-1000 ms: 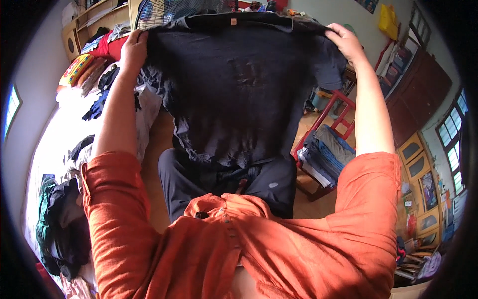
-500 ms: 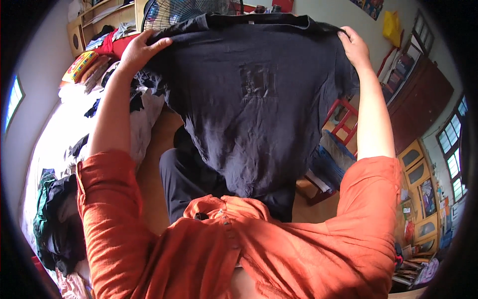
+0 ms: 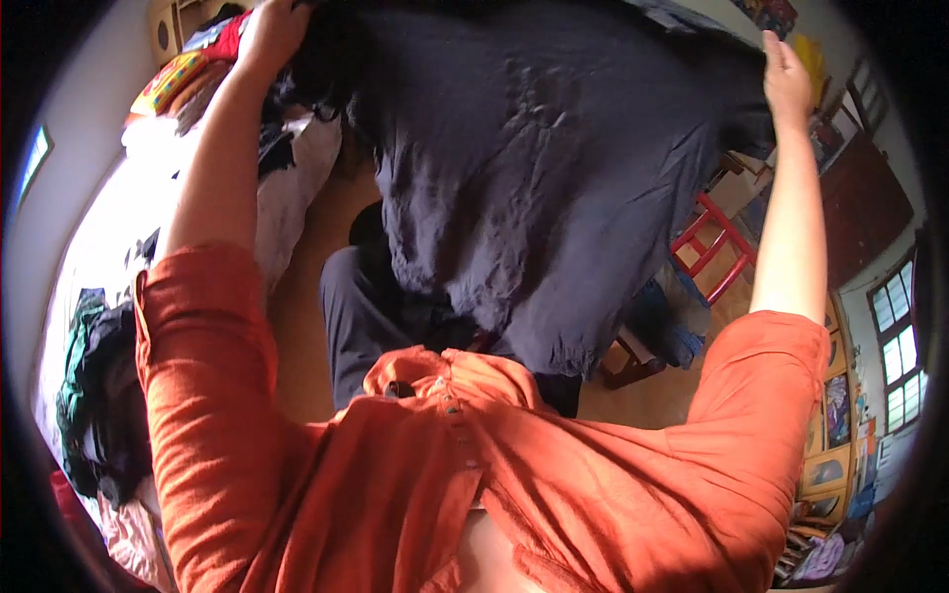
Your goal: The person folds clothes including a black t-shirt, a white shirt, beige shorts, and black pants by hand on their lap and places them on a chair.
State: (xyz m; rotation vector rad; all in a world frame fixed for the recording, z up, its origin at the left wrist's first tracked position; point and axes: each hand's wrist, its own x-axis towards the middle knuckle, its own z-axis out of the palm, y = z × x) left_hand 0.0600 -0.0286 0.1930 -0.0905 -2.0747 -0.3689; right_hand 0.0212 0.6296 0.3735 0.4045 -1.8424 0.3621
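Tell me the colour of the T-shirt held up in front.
The T-shirt is near-black with a bluish-grey cast, seen best in the head view.

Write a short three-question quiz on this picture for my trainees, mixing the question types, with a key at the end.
1. True or false: the dark T-shirt hangs spread out between the left hand and the right hand.

2. Multiple choice: what colour is the person's top?
a) green
b) orange
c) white

3. Fill the gap: the red slatted frame stands toward the person's ____ side.

Key: 1. true; 2. b; 3. right
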